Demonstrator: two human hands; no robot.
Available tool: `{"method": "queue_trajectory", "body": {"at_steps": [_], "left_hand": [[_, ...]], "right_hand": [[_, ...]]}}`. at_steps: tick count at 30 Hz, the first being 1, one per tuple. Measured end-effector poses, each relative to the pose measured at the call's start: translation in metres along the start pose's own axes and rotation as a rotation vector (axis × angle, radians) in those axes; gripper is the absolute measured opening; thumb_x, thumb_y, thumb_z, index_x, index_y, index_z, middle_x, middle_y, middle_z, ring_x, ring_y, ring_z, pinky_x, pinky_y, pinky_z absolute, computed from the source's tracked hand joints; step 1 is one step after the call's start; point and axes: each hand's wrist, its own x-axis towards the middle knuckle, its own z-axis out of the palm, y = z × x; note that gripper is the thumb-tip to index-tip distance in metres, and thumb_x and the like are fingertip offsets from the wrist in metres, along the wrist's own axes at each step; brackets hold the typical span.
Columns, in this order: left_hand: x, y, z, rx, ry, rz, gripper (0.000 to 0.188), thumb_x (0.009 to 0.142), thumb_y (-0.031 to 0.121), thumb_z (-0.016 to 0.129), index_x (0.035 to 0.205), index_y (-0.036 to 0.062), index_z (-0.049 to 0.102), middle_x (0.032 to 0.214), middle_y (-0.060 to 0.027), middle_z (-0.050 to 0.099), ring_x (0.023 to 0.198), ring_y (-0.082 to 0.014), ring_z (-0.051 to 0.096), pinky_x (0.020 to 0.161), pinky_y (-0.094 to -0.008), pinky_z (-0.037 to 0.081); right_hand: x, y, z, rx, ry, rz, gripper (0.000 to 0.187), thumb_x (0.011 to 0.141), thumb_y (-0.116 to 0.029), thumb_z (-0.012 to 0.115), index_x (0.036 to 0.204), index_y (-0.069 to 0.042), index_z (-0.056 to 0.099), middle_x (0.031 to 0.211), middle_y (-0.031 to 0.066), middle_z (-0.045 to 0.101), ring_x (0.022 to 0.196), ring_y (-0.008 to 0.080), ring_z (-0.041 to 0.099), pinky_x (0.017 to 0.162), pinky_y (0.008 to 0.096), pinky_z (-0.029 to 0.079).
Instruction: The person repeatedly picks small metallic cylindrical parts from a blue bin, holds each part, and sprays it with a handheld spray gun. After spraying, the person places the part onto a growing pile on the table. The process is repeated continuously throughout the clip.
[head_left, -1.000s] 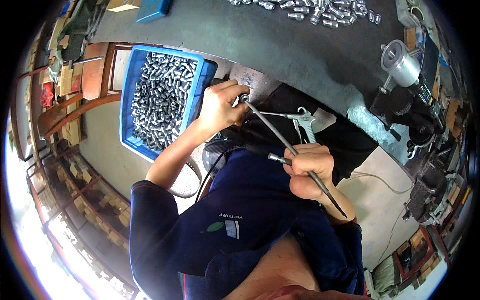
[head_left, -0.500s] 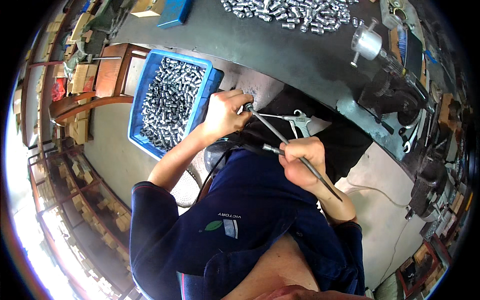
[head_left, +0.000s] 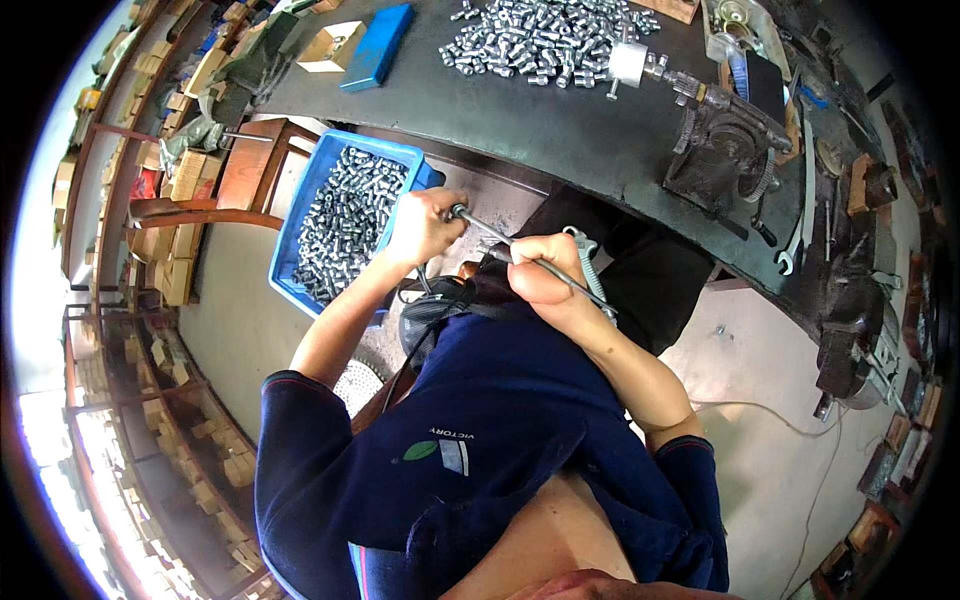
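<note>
My left hand [head_left: 424, 228] is closed beside the blue bin, its fingers pinching a small, dark round part [head_left: 458, 211] at the upper end of a long, thin metal rod [head_left: 484, 228]. Whether that part is separate from the rod, I cannot tell. My right hand [head_left: 546, 268] is closed around the rod's middle, over my lap. The rod slants down to the right past my wrist. A short metal piece [head_left: 499, 253] pokes out by my right fingers, partly hidden. Behind the right hand, an air blow gun [head_left: 588, 262] rests on the dark cloth over my legs.
The blue bin [head_left: 278, 268] holds many small metal fittings [head_left: 345, 225]. More fittings [head_left: 545, 40] are heaped on the dark workbench [head_left: 420, 105]. A geared metal fixture [head_left: 722, 150] and a wrench [head_left: 795, 240] are at the right. A wooden chair [head_left: 250, 165] stands left, near shelves.
My right hand has moved left, closer to my left hand along the rod. The rod's far end shows less beyond my wrist. The whole view has shifted, showing more of the bench.
</note>
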Motion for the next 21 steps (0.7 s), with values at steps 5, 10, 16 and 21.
{"method": "queue_trajectory", "body": {"at_steps": [5,10,16,21], "left_hand": [[0.002,0.012,0.006,0.040,0.028,0.079,0.025,0.059,0.007,0.065,0.083,0.0027,0.066,0.067,-0.0152,0.060,0.062,-0.0317,0.061,0.056,-0.0366,0.048],[0.001,0.016,0.008,0.017,0.036,0.069,0.025,0.058,0.007,0.066,0.083,0.0033,0.067,0.069,-0.0154,0.061,0.064,-0.0322,0.062,0.058,-0.0365,0.049],[0.003,0.010,0.007,0.047,0.005,0.092,0.024,0.059,0.007,0.067,0.083,0.0033,0.067,0.074,-0.0153,0.063,0.069,-0.0317,0.063,0.061,-0.0357,0.050],[0.008,-0.011,0.010,0.015,0.003,0.040,0.021,0.060,0.007,0.066,0.081,0.0054,0.068,0.075,-0.0116,0.065,0.067,-0.0303,0.063,0.062,-0.0359,0.051]], "right_hand": [[-0.016,-0.005,0.000,0.041,-0.003,-0.009,0.023,0.066,-0.009,0.054,0.052,-0.002,0.037,0.049,-0.0012,0.030,0.051,0.0039,0.031,0.045,0.0258,0.025],[-0.021,0.002,0.005,-0.075,0.012,-0.054,0.022,0.064,-0.010,0.054,0.052,-0.002,0.037,0.048,0.0033,0.028,0.048,0.0053,0.031,0.042,0.0275,0.025],[-0.017,0.010,0.007,-0.171,-0.025,-0.072,0.024,0.064,-0.010,0.054,0.052,-0.002,0.035,0.050,0.0012,0.035,0.049,0.0065,0.034,0.044,0.0258,0.026],[-0.006,0.014,0.004,-0.149,-0.024,-0.023,0.027,0.065,-0.009,0.054,0.054,-0.003,0.029,0.052,0.0006,0.033,0.051,0.0058,0.032,0.045,0.0247,0.026]]}}
